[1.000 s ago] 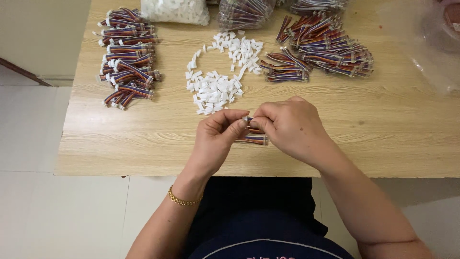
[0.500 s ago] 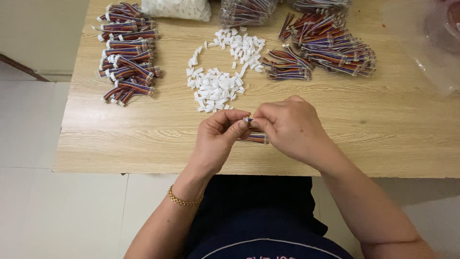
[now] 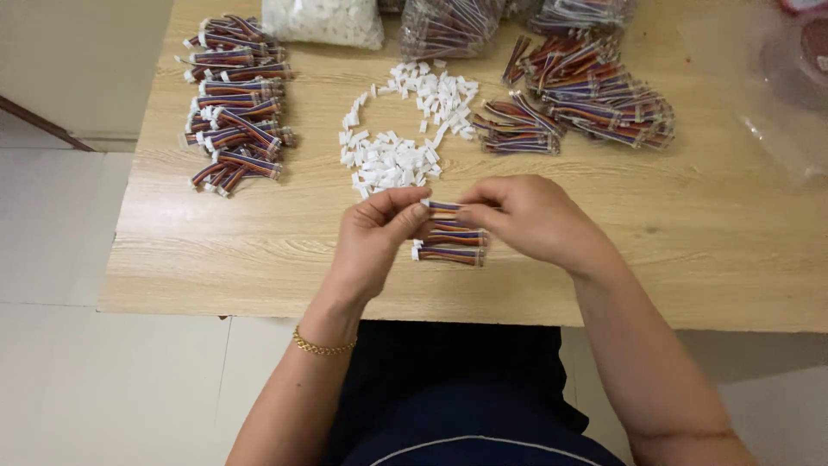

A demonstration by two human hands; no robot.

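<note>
Pale floor tiles frame the wooden counter (image 3: 259,259), which fills the upper part of the frame. At upper left lies a stack of striped cable bundles (image 3: 233,103); to its right, at top centre, a scatter of small white plugs (image 3: 397,147) spreads below a clear bag of the same. Lower centre, our left hand (image 3: 375,237) pinches one end of a short striped cable (image 3: 444,207) between thumb and forefinger, and our right hand (image 3: 526,216) closes on its other end; two more short cables (image 3: 453,246) rest on the counter just beneath. Further right sits a heap of loose cables (image 3: 595,103). We judge a firm grip close to the cable's tip, with wires kept flat and square, serves this step best.
</note>
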